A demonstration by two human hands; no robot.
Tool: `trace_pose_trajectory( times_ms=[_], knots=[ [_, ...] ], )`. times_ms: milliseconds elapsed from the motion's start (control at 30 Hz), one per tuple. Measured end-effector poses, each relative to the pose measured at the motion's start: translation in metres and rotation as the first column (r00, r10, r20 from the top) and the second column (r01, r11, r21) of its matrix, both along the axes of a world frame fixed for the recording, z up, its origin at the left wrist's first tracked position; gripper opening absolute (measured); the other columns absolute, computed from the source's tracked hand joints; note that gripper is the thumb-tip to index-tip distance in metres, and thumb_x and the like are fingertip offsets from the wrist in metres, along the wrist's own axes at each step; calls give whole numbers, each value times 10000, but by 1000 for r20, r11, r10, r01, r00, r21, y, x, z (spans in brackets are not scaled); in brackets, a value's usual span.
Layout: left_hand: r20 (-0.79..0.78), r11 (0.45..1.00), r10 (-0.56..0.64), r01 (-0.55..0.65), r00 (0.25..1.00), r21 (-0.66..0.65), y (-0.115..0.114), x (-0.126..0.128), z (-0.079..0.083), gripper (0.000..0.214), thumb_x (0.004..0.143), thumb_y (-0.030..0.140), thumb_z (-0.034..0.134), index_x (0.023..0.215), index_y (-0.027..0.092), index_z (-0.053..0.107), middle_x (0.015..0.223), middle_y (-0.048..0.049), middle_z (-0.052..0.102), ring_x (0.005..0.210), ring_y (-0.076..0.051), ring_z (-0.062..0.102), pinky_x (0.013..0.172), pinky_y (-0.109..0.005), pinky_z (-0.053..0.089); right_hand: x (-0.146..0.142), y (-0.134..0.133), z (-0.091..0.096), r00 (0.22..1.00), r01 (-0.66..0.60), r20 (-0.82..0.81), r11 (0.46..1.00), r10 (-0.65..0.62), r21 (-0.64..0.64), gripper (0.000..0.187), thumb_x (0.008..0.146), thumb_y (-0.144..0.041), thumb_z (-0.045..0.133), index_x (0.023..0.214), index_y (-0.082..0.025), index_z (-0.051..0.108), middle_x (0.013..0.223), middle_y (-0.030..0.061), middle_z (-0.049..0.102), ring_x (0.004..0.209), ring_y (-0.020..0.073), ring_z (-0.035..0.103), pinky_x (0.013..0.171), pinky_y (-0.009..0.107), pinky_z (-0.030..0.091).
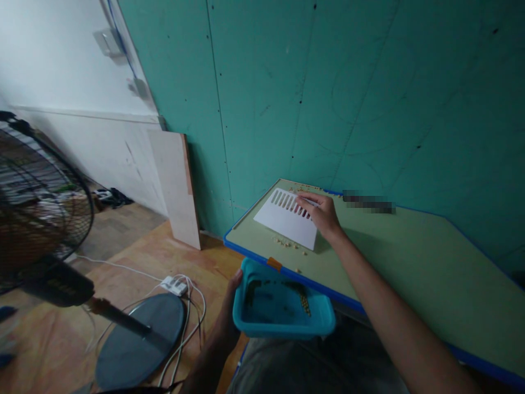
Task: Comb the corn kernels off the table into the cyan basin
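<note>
Over the surface (410,257), the right hand (324,214) pinches a white slotted card (287,223) in its fingers, while below the surface's edge the left hand (230,307) clasps a blue tub (283,330).

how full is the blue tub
The tub is neither full nor empty: small pale pieces lie toward its right end, while much of its floor shows. Dark patches inside are too blurred to identify.

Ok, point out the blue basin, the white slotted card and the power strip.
Blue basin (285,330), head view: near rim.
White slotted card (287,221), head view: unslotted part.
Power strip (174,285), head view: top.
</note>
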State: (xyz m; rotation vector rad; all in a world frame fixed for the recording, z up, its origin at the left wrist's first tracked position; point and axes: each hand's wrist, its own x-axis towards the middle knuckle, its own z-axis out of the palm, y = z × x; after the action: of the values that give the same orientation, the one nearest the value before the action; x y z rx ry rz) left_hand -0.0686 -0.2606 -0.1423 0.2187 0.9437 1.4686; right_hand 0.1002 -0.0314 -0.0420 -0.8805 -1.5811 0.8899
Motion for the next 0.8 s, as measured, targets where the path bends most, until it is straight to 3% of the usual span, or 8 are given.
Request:
trace_pose_trajectory(
  times_ms=[167, 367, 533, 733, 800],
  knots=[
    [-29, 994, 109, -110, 994, -4, 1, 1, 0, 472, 866, 453, 699, 1305, 281, 686, 1032, 19, 832, 1203, -242, 683, 1155, -331, 408, 0, 4, -6, 999, -13, 33, 1000, 12, 11, 335, 740, -422, 754, 941, -159, 802, 893, 100, 778, 776, 231, 707, 683, 351, 547],
    [14, 999, 7, -7, 1000, 35, 1, -4, -1, 517, 894, 498, 639, 1284, 163, 694, 1120, -78, 810, 1197, -292, 684, 1115, -398, 464, -2, 0, -7, 996, -37, 84, 999, 34, 31, 293, 760, -410, 746, 907, -164, 805, 842, 106, 772, 741, 242, 701, 694, 390, 555],
    [41, 1000, 4, -5, 999, 27, 0, -1, 2, 532, 890, 502, 641, 1331, 206, 665, 1089, -51, 820, 1156, -286, 707, 1122, -402, 455, -3, 1, -10, 993, -69, 96, 997, 66, 30, 312, 776, -420, 734, 946, -168, 805, 853, 107, 770, 774, 245, 701, 701, 387, 550],
    [-24, 987, 143, -140, 989, 74, -3, 1, 2, 469, 893, 387, 672, 1348, 274, 650, 1049, 7, 829, 1135, -250, 718, 1122, -362, 444, -5, -2, -9, 993, -80, 89, 997, 78, 18, 332, 768, -424, 738, 956, -159, 802, 861, 104, 769, 733, 222, 684, 638, 346, 527],
    [-18, 988, 136, -134, 991, 75, -3, -1, 1, 468, 888, 370, 681, 1343, 267, 654, 1048, 6, 829, 1112, -245, 728, 1112, -346, 450, -5, -4, -7, 992, -88, 92, 996, 87, 12, 330, 768, -428, 739, 954, -162, 801, 870, 103, 770, 724, 214, 680, 625, 335, 520]
  ],
)
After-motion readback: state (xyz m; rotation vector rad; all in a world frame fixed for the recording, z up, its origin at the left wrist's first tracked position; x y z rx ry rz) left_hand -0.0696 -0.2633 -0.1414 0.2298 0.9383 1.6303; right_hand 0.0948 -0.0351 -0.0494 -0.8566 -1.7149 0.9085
